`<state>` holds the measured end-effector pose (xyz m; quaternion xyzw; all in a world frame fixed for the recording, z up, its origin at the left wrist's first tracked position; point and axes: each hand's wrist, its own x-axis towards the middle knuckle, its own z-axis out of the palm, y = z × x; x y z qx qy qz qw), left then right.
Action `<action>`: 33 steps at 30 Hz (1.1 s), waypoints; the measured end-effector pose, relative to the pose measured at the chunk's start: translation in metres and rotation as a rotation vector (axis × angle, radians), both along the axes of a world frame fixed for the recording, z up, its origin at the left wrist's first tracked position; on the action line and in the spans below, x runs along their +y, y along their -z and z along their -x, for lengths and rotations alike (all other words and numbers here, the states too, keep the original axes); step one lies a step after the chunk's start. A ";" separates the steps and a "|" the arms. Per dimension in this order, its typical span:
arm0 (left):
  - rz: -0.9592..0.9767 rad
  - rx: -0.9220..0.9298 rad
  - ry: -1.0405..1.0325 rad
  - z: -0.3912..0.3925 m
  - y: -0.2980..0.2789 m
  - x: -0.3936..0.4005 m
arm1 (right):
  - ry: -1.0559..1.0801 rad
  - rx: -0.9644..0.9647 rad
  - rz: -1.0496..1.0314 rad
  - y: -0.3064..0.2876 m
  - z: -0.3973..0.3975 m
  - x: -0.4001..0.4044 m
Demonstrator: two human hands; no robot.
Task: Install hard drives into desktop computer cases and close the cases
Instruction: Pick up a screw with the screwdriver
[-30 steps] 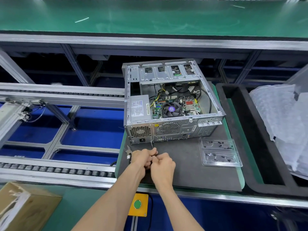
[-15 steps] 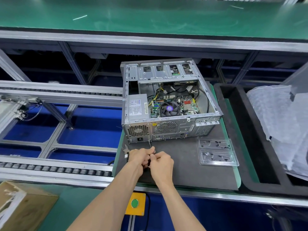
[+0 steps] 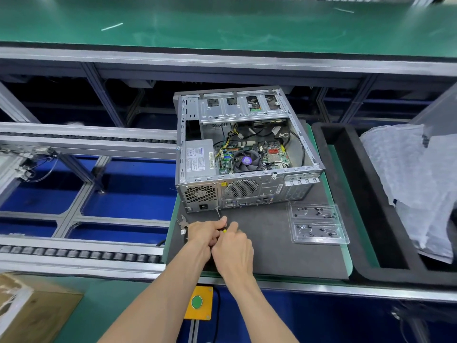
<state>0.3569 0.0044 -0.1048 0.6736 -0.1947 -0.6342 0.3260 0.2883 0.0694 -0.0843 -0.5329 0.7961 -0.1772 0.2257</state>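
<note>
Computer case [image 3: 247, 149] lies open on the dark mat [image 3: 272, 248], pliers [image 3: 183, 225] at its left; left hand [image 3: 201, 235] and right hand [image 3: 232, 251] both curl round a screwdriver [image 3: 220, 220] at its rear; a slipping tip could strip the screw

Screwdriver [image 3: 218, 215] handle mostly hidden inside both hands [image 3: 217, 237] — pliers [image 3: 183, 225] beside them half covered, tray [image 3: 316, 225] contents too small to tell.

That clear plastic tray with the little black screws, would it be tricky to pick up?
Probably. The clear tray looks thin and moulded, so it would likely flex and weigh little. Its shallow open pockets hold loose screws, which would probably slide or spill if tilted.
</note>
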 end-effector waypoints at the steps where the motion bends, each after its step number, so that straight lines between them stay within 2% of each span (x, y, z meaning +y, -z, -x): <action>1: 0.000 0.000 0.000 0.000 0.001 0.001 | 0.007 -0.033 -0.002 0.001 -0.002 0.001; 2: 0.002 0.001 0.004 0.000 0.001 0.001 | 0.084 -0.164 0.001 0.002 -0.002 -0.002; 5: -0.007 -0.002 0.022 -0.001 0.000 0.002 | 0.459 -0.743 -0.028 0.000 0.002 -0.008; 6: -0.006 -0.001 0.026 -0.002 0.000 0.002 | 0.483 -0.799 -0.026 -0.002 0.002 -0.008; 7: -0.006 0.003 0.025 -0.002 0.000 0.002 | 0.413 -0.706 -0.018 -0.002 0.002 -0.008; 10: -0.008 0.039 0.016 -0.003 0.000 0.001 | 0.086 -0.147 0.013 0.002 -0.001 -0.001; 12: -0.014 0.043 0.019 -0.003 0.000 0.001 | -0.029 0.016 0.039 0.006 -0.004 0.002; 13: -0.015 0.039 0.019 -0.003 -0.001 0.002 | -0.007 -0.030 0.031 0.007 -0.005 0.001; 14: -0.016 0.033 0.017 -0.003 -0.001 0.002 | 0.086 -0.164 0.025 0.008 -0.005 -0.002; 16: -0.022 0.013 0.020 -0.003 -0.001 0.003 | 0.359 -0.581 0.003 0.007 -0.002 -0.007; 17: -0.021 0.009 0.022 -0.003 -0.002 0.003 | 0.470 -0.740 -0.006 0.007 -0.001 -0.009; 18: -0.018 0.010 0.021 -0.004 -0.002 0.003 | 0.498 -0.805 -0.006 0.007 -0.001 -0.010; 20: -0.017 0.023 0.013 -0.004 -0.002 0.004 | 0.362 -0.628 0.015 0.007 -0.001 -0.008; 22: -0.014 0.036 0.003 -0.004 -0.003 0.003 | 0.153 -0.250 0.016 0.008 -0.001 -0.004; 23: -0.013 0.034 0.002 -0.004 -0.003 0.003 | 0.086 -0.139 0.027 0.008 -0.001 -0.004; 24: -0.015 0.030 0.002 -0.004 -0.003 0.003 | 0.075 -0.120 0.023 0.009 -0.002 -0.004; 25: -0.019 0.027 0.006 -0.004 -0.003 0.003 | 0.107 -0.188 0.011 0.008 -0.002 -0.005; 28: -0.029 0.001 0.045 -0.005 -0.005 0.004 | 0.483 -0.826 -0.041 0.004 0.003 -0.012; 29: -0.026 -0.004 0.051 -0.005 -0.007 0.004 | 0.548 -0.952 -0.069 0.002 0.006 -0.013; 30: -0.023 -0.010 0.053 -0.005 -0.008 0.004 | 0.539 -0.967 -0.091 0.002 0.008 -0.014; 33: -0.013 -0.031 0.070 -0.004 -0.011 0.005 | 0.421 -0.841 -0.116 -0.002 0.014 -0.015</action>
